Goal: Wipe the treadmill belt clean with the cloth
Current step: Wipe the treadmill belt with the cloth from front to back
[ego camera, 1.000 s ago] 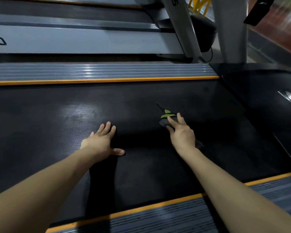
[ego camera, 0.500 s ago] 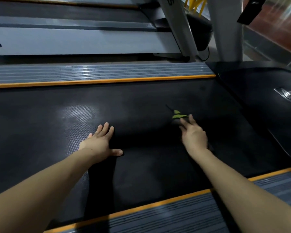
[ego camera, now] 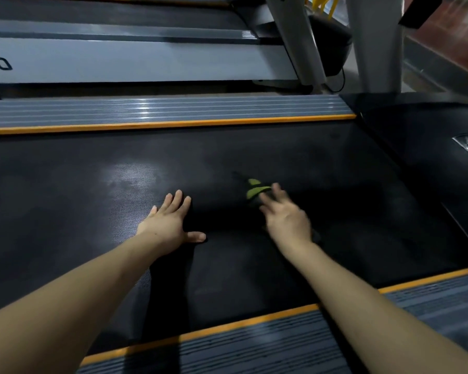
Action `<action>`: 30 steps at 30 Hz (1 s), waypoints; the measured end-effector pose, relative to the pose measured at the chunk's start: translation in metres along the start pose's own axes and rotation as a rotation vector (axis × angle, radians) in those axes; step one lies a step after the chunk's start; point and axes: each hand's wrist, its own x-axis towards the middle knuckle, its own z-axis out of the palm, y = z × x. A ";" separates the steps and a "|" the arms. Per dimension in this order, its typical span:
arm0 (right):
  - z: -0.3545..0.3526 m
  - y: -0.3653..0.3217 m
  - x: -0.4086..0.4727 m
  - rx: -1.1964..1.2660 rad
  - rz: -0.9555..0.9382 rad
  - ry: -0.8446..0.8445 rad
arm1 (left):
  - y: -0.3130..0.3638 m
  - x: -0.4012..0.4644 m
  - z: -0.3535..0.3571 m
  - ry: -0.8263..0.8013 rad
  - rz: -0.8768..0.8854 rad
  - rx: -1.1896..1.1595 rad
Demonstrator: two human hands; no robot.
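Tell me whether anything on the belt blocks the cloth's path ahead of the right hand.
Nothing visible does. The right hand presses the dark cloth with green markings onto the treadmill belt, and the belt around it lies bare. The left hand rests flat off to the side.

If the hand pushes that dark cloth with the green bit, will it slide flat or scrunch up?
Probably slide mostly flat: the right hand presses the cloth down with spread fingers. It looks thin and floppy, so the loose end may bunch. The treadmill belt looks finely textured, so it might drag a little.
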 end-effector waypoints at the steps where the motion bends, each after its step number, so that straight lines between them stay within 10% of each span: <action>1: -0.012 0.022 0.003 -0.021 0.095 -0.007 | 0.000 0.000 0.001 0.007 0.001 0.000; 6: -0.028 0.033 0.005 -0.115 0.382 0.039 | -0.002 0.000 0.004 0.021 0.010 0.002; 13: 0.036 -0.102 -0.023 0.043 -0.072 -0.114 | 0.001 0.000 0.000 -0.002 -0.002 0.028; 19: -0.002 0.020 -0.011 -0.212 -0.116 0.010 | 0.004 -0.005 -0.002 0.018 -0.001 0.051; 22: -0.033 0.056 -0.015 -0.160 0.182 0.057 | 0.004 -0.009 0.002 0.060 0.002 0.075; 25: -0.023 0.019 -0.020 -0.098 0.382 0.178 | 0.004 -0.015 0.006 0.109 -0.003 0.087; 30: 0.026 -0.079 -0.045 0.044 0.085 0.065 | 0.003 -0.024 0.014 0.246 0.005 0.056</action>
